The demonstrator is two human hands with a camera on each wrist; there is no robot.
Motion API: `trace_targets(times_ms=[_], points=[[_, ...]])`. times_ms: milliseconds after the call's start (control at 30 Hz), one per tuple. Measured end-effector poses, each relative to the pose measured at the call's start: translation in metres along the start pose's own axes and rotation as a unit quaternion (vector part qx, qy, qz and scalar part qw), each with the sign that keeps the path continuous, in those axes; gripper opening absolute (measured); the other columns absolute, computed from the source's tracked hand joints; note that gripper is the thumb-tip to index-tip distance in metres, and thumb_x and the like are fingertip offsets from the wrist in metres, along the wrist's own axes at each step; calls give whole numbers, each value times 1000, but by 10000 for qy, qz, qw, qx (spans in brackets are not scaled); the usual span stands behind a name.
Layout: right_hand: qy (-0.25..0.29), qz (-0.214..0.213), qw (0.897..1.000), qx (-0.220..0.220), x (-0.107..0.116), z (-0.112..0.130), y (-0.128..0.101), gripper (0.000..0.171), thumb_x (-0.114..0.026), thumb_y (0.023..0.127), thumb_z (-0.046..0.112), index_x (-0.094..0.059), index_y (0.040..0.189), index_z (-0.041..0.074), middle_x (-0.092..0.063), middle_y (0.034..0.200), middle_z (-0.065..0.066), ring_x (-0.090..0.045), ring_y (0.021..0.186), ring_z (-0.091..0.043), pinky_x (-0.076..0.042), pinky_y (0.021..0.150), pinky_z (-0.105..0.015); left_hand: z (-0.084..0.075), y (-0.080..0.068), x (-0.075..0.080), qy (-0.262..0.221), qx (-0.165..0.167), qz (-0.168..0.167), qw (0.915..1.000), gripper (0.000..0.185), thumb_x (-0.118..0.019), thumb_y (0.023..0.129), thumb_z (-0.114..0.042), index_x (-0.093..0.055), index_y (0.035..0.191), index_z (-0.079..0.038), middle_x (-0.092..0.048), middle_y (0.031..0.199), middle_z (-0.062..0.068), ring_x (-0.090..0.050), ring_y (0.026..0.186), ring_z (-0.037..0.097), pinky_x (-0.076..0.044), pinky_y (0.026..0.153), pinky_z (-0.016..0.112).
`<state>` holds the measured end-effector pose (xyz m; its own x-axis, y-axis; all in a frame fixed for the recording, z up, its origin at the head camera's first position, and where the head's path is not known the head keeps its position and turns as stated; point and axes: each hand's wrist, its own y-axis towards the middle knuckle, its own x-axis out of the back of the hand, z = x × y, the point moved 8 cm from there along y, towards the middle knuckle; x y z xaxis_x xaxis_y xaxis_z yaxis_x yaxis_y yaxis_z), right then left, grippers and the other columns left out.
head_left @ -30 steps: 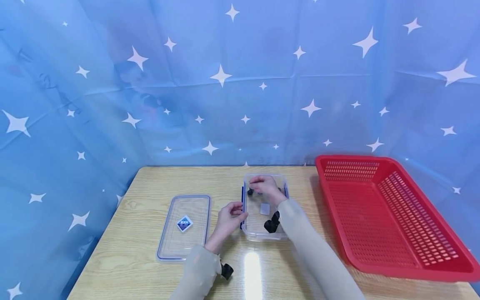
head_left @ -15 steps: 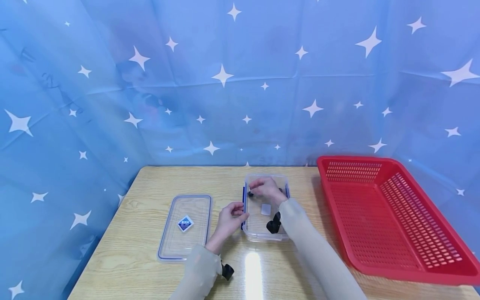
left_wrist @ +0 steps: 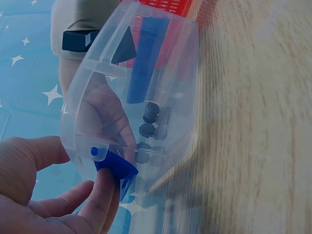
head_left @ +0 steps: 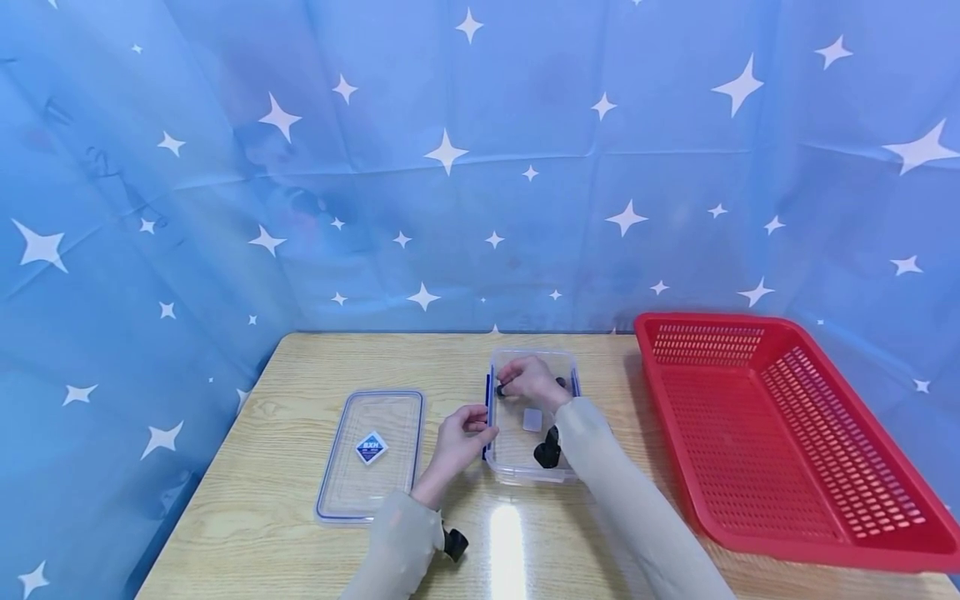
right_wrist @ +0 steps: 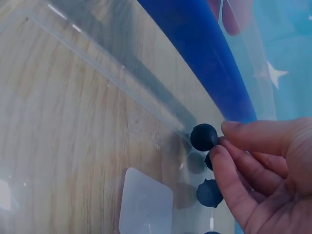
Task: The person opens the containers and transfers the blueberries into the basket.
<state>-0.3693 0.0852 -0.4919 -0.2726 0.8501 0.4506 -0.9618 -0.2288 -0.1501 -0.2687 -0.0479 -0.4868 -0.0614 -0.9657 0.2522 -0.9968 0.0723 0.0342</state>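
Note:
A clear plastic food box with blue side latches stands on the table. Inside it, my right hand pinches a small dark ball with thumb and index fingertips, low by the left wall. Other dark balls lie in a row along that wall, partly behind the fingers. My left hand holds the box's left side, its thumb at the rim and its fingers on the blue latch. A pale square shows on the box's floor.
The box's clear lid, blue-edged with a blue-and-white label, lies flat left of the hands. A large red plastic basket stands at the right of the wooden table. Behind hangs a blue star-patterned curtain.
My right hand has sunk slightly lower into the box with the dark ball. The left hand keeps its place at the box's side. The head view has shifted a little.

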Motion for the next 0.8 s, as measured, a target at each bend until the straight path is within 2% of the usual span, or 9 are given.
trace_targets(times_ms=[133,167,200,300,367,400,600,800], points=[[-307,88,9995,78,-2,-3,5,23,-66,69,-14,-69,89,-4,-67,84,-13,-62,77,-23,-53,66,-31,0,0,0,1,-36,3,10000,35,-69,80,-3,-59,111,9,-65,95,16,-62,88,27,-52,72,24],[-347,134,9987,340,-4,-10,12,22,-67,68,-12,-70,87,-1,-67,81,-10,-61,74,-20,-52,63,-29,0,0,0,-1,-35,4,10000,35,-69,80,-3,-59,111,9,-65,94,16,-62,88,27,-52,72,24],[-438,158,9982,390,-4,-11,13,22,-67,67,-12,-70,85,0,-66,79,-9,-61,72,-20,-52,61,-29,0,0,-1,-5,-37,6,10000,35,-69,80,-2,-59,111,9,-65,94,16,-62,88,27,-52,72,24],[-573,197,9975,373,-6,-14,16,22,-66,67,-13,-69,84,2,-66,78,-8,-60,71,-19,-52,62,-28,1,1,0,-1,-30,7,10000,34,-70,80,-3,-59,111,9,-64,95,16,-62,88,27,-52,73,25],[-667,163,9969,383,-6,-12,15,22,-66,68,-13,-69,84,1,-66,78,-7,-60,71,-18,-51,61,-27,1,1,0,10,-51,6,10000,34,-70,80,-3,-60,110,9,-64,95,16,-62,88,27,-52,73,26],[-790,130,9966,204,-6,-4,8,22,-65,68,-15,-68,85,-2,-66,78,-9,-60,71,-19,-52,62,-28,1,1,0,17,-61,2,10000,34,-70,80,-3,-60,110,9,-64,95,16,-62,88,27,-52,73,26],[-1135,148,9918,562,-9,7,2,18,-66,67,-15,-66,79,-2,-64,72,-7,-56,64,-13,-47,57,-22,0,1,0,19,-66,-19,10000,33,-70,80,-3,-60,110,8,-64,94,15,-62,87,26,-53,73,26],[-1255,229,9905,520,-10,10,1,17,-65,66,-15,-64,76,-1,-64,70,-7,-54,62,-14,-45,54,-22,0,1,0,40,-34,-30,10000,33,-70,80,-3,-60,110,8,-65,93,14,-62,87,25,-52,72,25]])
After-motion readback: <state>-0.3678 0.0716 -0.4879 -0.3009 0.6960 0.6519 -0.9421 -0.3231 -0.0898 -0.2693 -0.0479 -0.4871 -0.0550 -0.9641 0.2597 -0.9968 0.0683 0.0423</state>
